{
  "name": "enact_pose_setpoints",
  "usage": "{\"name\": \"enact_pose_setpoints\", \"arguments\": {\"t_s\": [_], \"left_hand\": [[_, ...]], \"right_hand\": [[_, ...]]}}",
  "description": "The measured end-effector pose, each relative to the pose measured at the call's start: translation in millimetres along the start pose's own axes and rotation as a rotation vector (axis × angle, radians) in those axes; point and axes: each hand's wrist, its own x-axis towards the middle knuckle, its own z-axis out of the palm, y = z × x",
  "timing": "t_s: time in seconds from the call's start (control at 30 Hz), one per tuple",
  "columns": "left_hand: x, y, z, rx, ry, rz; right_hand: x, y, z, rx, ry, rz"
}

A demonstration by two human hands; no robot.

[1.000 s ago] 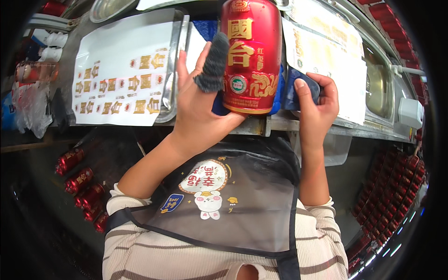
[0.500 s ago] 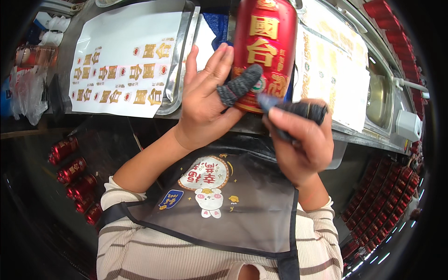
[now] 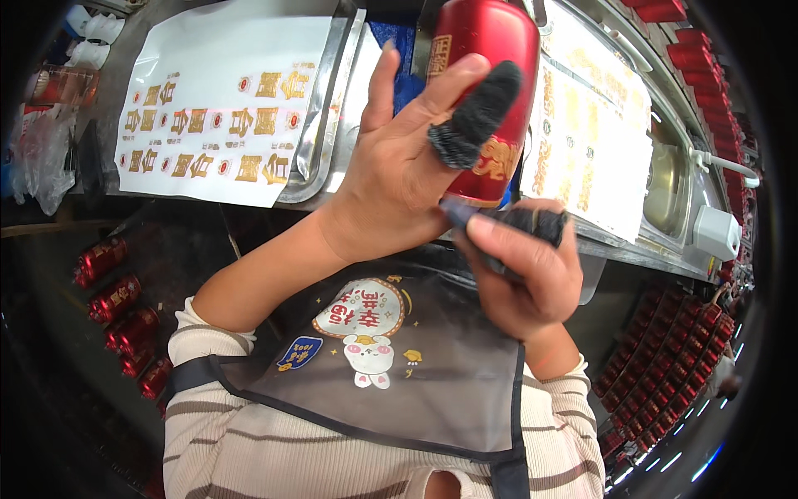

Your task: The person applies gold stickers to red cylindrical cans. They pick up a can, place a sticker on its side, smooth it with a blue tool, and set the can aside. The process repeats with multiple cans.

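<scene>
Red bottle (image 3: 489, 37) is turning from earlier, left hand (image 3: 411, 162) lying spread against it, right hand (image 3: 532, 262) pinching a blue pad (image 3: 456, 210).

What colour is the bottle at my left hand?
The bottle is glossy red with gold markings, clearest in the head view.

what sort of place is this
Probably a workshop or factory: a red bottle under the left hand, a white sheet of gold lettering beside it, and rows of similar red containers at the lower right.
</scene>
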Motion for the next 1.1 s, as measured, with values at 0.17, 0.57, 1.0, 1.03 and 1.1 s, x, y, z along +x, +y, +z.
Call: {"name": "enact_pose_setpoints", "arguments": {"t_s": [0.17,0.57,1.0,1.03,1.1], "left_hand": [[2,-6,1,0.062,0.019,0.013],[-18,-15,0,0.059,-0.115,-0.145],[-14,-1,12,-0.102,-0.046,-0.206],[-17,-6,9,-0.182,-0.081,-0.248],[-22,-19,0,-0.355,-0.158,-0.334]], "right_hand": [[9,21,2,-0.110,0.106,-0.009],[2,28,-1,0.315,0.175,0.478],[-27,70,10,0.664,0.405,0.727],[-24,64,14,0.636,0.361,0.565],[-23,68,11,0.412,0.330,0.683]]}}
